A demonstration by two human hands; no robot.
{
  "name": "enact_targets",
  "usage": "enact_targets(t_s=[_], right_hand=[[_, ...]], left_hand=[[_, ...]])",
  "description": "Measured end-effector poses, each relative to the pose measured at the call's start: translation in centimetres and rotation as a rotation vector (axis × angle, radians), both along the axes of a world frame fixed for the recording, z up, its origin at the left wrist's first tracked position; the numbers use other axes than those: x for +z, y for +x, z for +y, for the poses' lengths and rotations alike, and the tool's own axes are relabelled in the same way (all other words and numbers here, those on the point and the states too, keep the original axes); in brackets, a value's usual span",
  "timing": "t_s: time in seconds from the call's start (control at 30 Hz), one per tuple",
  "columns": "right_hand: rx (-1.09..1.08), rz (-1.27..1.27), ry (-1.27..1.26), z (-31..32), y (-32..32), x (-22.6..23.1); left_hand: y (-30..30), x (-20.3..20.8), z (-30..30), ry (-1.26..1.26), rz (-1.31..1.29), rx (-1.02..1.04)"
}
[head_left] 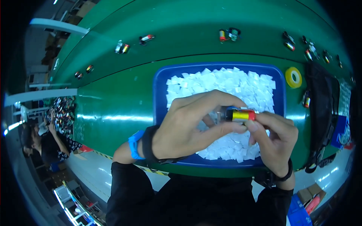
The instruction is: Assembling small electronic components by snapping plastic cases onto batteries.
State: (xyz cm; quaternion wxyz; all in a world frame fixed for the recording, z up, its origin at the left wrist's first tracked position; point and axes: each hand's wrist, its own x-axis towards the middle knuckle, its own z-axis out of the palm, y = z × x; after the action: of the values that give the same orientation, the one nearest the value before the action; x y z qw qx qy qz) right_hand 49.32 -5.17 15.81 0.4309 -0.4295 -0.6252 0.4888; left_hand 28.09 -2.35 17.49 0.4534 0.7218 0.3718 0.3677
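Observation:
A small cylindrical battery [241, 115] with a yellow, red and black wrapper is held level between my two hands. My left hand [181, 128] curls around its black end, thumb below and fingers above; a clear or dark part beside that end is mostly hidden. At the red end, my right hand [277, 137] pinches with thumb and index finger. Directly beneath both hands lies a blue tray [160, 90] filled with small white square pieces [222, 81], some hidden by the hands.
Several small battery-and-circuit assemblies [121, 47] lie spread along the green belt [181, 41] beyond the tray. A yellow tape roll [288, 78] and a black bag [319, 101] are at the right. On the left, another person [49, 141] sits by a heap of parts [65, 109].

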Motion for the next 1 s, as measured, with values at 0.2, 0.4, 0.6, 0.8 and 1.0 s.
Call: enact_targets(t_s=[0.2, 0.4, 0.6, 0.8, 1.0], right_hand=[[0.082, -0.040, -0.023, 0.0, -0.5, -0.9], [0.137, -0.093, 0.008, -0.1, -0.2, -0.7], [0.097, -0.102, 0.045, 0.2, 0.2, -1.6], [0.133, -0.110, 0.105, 0.2, 0.7, -1.5], [0.168, -0.161, 0.070, 0.5, 0.9, -1.5]], left_hand=[[-3.2, -1.0, 6.3, -0.320, 0.069, 0.170], [-12.9, -7.3, 17.7, -0.188, 0.649, 0.282], [-25.2, -10.4, 18.9, 0.123, 0.542, 0.776], [-31.9, -12.8, 17.0, -0.016, 1.012, 0.995], [-23.0, -8.2, 12.2, 0.056, 0.231, 0.739]])
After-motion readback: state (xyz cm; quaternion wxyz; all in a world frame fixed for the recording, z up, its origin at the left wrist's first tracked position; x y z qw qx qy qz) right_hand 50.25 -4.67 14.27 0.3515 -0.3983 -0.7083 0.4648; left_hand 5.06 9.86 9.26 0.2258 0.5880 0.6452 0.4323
